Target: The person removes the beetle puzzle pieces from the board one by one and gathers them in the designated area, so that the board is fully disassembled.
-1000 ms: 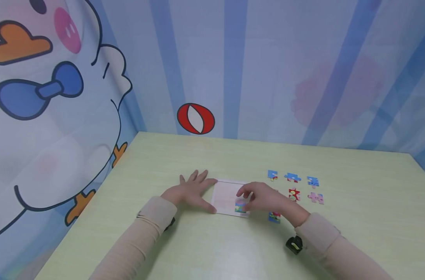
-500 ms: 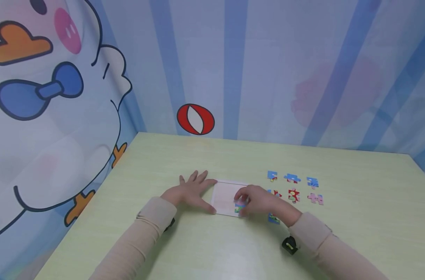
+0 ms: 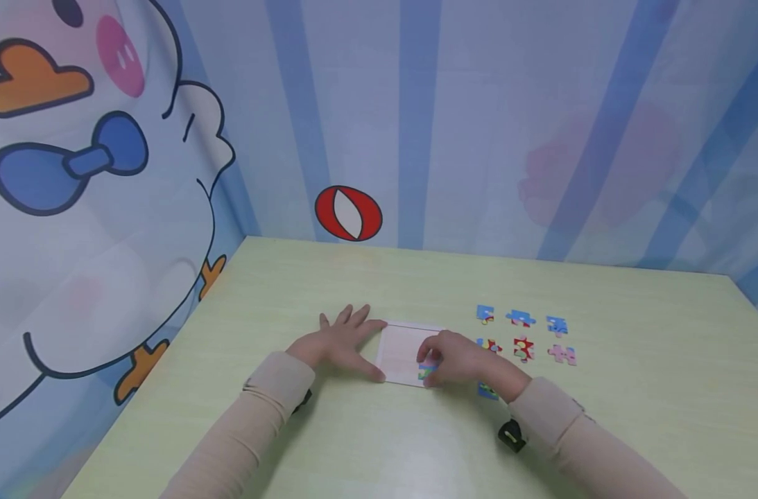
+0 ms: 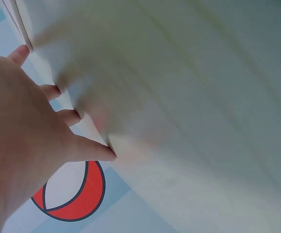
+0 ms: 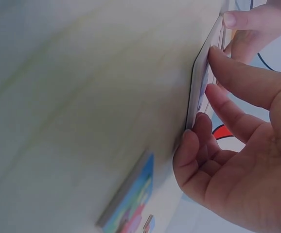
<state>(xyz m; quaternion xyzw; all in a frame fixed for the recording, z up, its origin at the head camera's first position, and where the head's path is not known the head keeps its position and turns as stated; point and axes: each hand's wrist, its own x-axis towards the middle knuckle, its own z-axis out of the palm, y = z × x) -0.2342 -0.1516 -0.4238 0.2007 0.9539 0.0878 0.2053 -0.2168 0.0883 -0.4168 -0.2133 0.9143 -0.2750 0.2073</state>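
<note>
A shallow white square puzzle tray [image 3: 400,350] lies on the table. My left hand [image 3: 338,346] rests at its left side with the fingers spread, thumb and index fingertip touching the tray's edge. At the tray's lower right corner, my right hand [image 3: 460,357] pinches a blue, green and pink jigsaw piece [image 3: 426,372] between thumb and index finger. The hand partly covers that piece. In the right wrist view, thumb and index fingertip stand on either side of the piece, low over the tray [image 5: 194,92], and the other fingers are curled by the tray's side.
Several loose jigsaw pieces lie right of the tray, among them a red one [image 3: 523,348], a pink one [image 3: 562,354] and a blue one [image 3: 520,318]. A green-blue piece [image 3: 487,390] sits partly behind the right forearm. A striped cloth backdrop [image 3: 478,138] stands behind the table.
My right hand has shifted slightly left and down toward the tray's lower right corner with the jigsaw piece. More of the loose pieces near the wrist now show. The left hand stays put.
</note>
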